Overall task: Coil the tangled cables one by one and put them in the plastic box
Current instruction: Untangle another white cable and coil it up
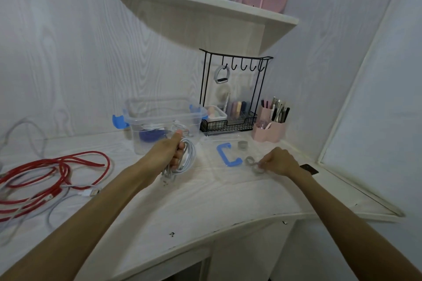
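You're partway there; the plastic box [163, 124] at frame centre already holds a few coils; your left hand [170, 151] has its grip closed on a coiled white cable [188, 155]; right hand [279, 162] pinches a small grey tie [251, 162]; the red cable [54, 175] tangle at far left isn't touched yet.

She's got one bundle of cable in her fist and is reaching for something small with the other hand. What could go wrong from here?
1. The left hand alone grips the coiled white cable; with nothing binding it yet, the loops could spring apart.
2. The right hand pinches a small grey tie lying on the clear lid with the blue handle; it may slip from the fingers.
3. The tangled red cable lies near the desk's left edge and could snag or slide off.
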